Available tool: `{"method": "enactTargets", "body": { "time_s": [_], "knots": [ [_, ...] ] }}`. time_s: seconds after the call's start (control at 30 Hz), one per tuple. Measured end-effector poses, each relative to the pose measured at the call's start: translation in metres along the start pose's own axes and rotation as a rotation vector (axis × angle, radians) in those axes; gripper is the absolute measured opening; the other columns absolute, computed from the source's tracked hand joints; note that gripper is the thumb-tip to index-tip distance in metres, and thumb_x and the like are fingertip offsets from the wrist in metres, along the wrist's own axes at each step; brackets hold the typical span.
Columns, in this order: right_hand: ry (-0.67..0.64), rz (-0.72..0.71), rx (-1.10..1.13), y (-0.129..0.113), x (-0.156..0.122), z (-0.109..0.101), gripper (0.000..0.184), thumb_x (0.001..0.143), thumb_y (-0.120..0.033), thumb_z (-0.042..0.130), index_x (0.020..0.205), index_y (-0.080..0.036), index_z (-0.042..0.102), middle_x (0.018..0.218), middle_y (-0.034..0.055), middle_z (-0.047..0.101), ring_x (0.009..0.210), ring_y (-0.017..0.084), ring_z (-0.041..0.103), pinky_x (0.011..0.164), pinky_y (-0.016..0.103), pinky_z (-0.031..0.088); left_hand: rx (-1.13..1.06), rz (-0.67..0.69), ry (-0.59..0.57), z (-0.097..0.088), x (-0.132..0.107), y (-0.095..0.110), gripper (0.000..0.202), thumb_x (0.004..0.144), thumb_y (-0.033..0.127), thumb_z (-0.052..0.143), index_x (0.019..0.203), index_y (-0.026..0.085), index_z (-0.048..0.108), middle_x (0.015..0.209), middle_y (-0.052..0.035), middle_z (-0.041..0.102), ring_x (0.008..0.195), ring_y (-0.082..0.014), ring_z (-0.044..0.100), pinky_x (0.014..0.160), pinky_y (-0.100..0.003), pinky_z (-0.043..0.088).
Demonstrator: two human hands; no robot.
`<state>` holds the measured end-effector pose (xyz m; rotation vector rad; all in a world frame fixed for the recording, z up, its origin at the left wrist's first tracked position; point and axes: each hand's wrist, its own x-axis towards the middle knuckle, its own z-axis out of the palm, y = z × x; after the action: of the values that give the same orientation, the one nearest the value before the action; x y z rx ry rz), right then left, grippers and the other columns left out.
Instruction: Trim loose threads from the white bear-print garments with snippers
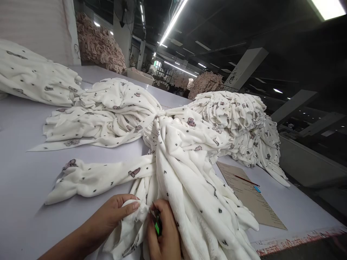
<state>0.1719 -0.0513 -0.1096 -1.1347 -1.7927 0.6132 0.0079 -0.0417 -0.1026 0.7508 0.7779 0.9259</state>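
My left hand [108,216] is shut on a gathered fold of white fleece fabric [130,225] at the near table edge. My right hand [164,231] grips small green-handled thread snips [156,221], their dark blades close to that fold. The fleece, printed with small pink bears and dark specks, runs away from my hands in a long bundle of garments [184,173]. The bundle is tied or twisted at a knot-like gather [158,115]. The snips' blades are partly hidden by my fingers.
The pale grey table [24,169] holds more stacked fleece [230,122] at right and another bundle [29,74] at left. A brown paper sheet [251,195] carries a red pen [246,180] and a blue tag [257,189]. Heaps of pink fabric [99,45] lie behind.
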Motion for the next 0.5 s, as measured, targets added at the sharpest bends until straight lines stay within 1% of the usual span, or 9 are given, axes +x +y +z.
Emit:
{"method": "enactTargets", "body": {
  "time_s": [0.07, 0.1, 0.17, 0.2, 0.23, 0.33, 0.43, 0.47, 0.5],
  "knots": [
    [0.033, -0.095, -0.003, -0.003, -0.004, -0.002, 0.014, 0.078, -0.010, 0.048, 0.084, -0.023, 0.049, 0.074, -0.0024, 0.048, 0.063, 0.013, 0.050, 0.058, 0.021, 0.039, -0.016, 0.008, 0.017, 0.001, 0.001, -0.002, 0.030, 0.073, 0.042, 0.071, 0.076, 0.014, 0.063, 0.068, -0.0015, 0.066, 0.065, -0.0155, 0.058, 0.065, -0.026, 0.047],
    [0.024, -0.110, 0.001, -0.004, -0.005, -0.002, 0.011, 0.078, -0.012, 0.051, 0.083, -0.023, 0.050, 0.072, -0.0031, 0.047, 0.060, 0.013, 0.049, 0.055, 0.021, 0.037, -0.015, 0.012, 0.025, 0.001, 0.001, -0.004, 0.030, 0.072, 0.043, 0.071, 0.076, 0.014, 0.063, 0.070, -0.0021, 0.066, 0.067, -0.0164, 0.058, 0.066, -0.026, 0.047],
    [-0.019, -0.070, 0.001, -0.004, -0.006, 0.001, 0.006, 0.080, -0.019, 0.056, 0.084, -0.022, 0.054, 0.070, -0.0034, 0.049, 0.058, 0.013, 0.050, 0.053, 0.022, 0.035, 0.009, 0.025, 0.038, 0.002, 0.002, -0.007, 0.033, 0.073, 0.047, 0.069, 0.077, 0.014, 0.063, 0.069, -0.0022, 0.066, 0.066, -0.0171, 0.059, 0.066, -0.028, 0.048],
    [-0.043, -0.030, 0.006, -0.004, -0.006, 0.003, 0.003, 0.082, -0.023, 0.056, 0.084, -0.022, 0.055, 0.069, -0.0029, 0.051, 0.059, 0.013, 0.051, 0.054, 0.022, 0.035, 0.034, 0.033, 0.047, 0.003, 0.002, -0.008, 0.035, 0.074, 0.048, 0.068, 0.078, 0.014, 0.064, 0.069, -0.0020, 0.066, 0.066, -0.0173, 0.059, 0.066, -0.028, 0.048],
    [-0.063, 0.018, 0.024, -0.002, -0.005, 0.005, 0.006, 0.084, -0.026, 0.054, 0.082, -0.021, 0.056, 0.069, -0.0021, 0.052, 0.061, 0.014, 0.052, 0.057, 0.023, 0.036, 0.067, 0.043, 0.061, 0.003, 0.001, -0.009, 0.035, 0.074, 0.049, 0.068, 0.080, 0.014, 0.064, 0.069, -0.0015, 0.066, 0.066, -0.0170, 0.058, 0.066, -0.027, 0.047],
    [-0.083, 0.242, 0.197, 0.001, 0.001, 0.007, 0.024, 0.089, -0.036, 0.049, 0.072, -0.019, 0.054, 0.066, -0.0016, 0.050, 0.063, 0.015, 0.050, 0.060, 0.023, 0.038, 0.193, 0.087, 0.108, 0.002, -0.002, -0.010, 0.030, 0.076, 0.045, 0.069, 0.085, 0.016, 0.067, 0.073, 0.0012, 0.065, 0.070, -0.0155, 0.056, 0.068, -0.024, 0.045],
    [-0.043, 0.508, 0.445, 0.003, 0.004, 0.003, 0.033, 0.083, -0.051, 0.057, 0.074, -0.019, 0.055, 0.063, -0.0037, 0.047, 0.062, 0.013, 0.046, 0.060, 0.021, 0.039, 0.288, 0.120, 0.102, 0.003, -0.005, -0.009, 0.025, 0.076, 0.040, 0.070, 0.083, 0.016, 0.072, 0.074, 0.0017, 0.065, 0.075, -0.0160, 0.055, 0.070, -0.022, 0.043],
    [-0.023, 0.541, 0.479, 0.003, 0.003, 0.002, 0.035, 0.082, -0.054, 0.058, 0.073, -0.020, 0.056, 0.063, -0.0039, 0.048, 0.062, 0.013, 0.046, 0.061, 0.021, 0.040, 0.296, 0.118, 0.092, 0.003, -0.006, -0.009, 0.024, 0.076, 0.040, 0.070, 0.081, 0.016, 0.072, 0.073, 0.0016, 0.064, 0.074, -0.0157, 0.054, 0.069, -0.021, 0.042],
    [-0.005, 0.537, 0.478, 0.002, 0.001, 0.001, 0.038, 0.080, -0.057, 0.059, 0.073, -0.020, 0.057, 0.062, -0.0037, 0.049, 0.061, 0.013, 0.047, 0.061, 0.021, 0.041, 0.288, 0.110, 0.084, 0.003, -0.006, -0.009, 0.025, 0.076, 0.041, 0.070, 0.079, 0.016, 0.072, 0.070, 0.0017, 0.064, 0.071, -0.0152, 0.054, 0.067, -0.021, 0.042]
  ]
}}
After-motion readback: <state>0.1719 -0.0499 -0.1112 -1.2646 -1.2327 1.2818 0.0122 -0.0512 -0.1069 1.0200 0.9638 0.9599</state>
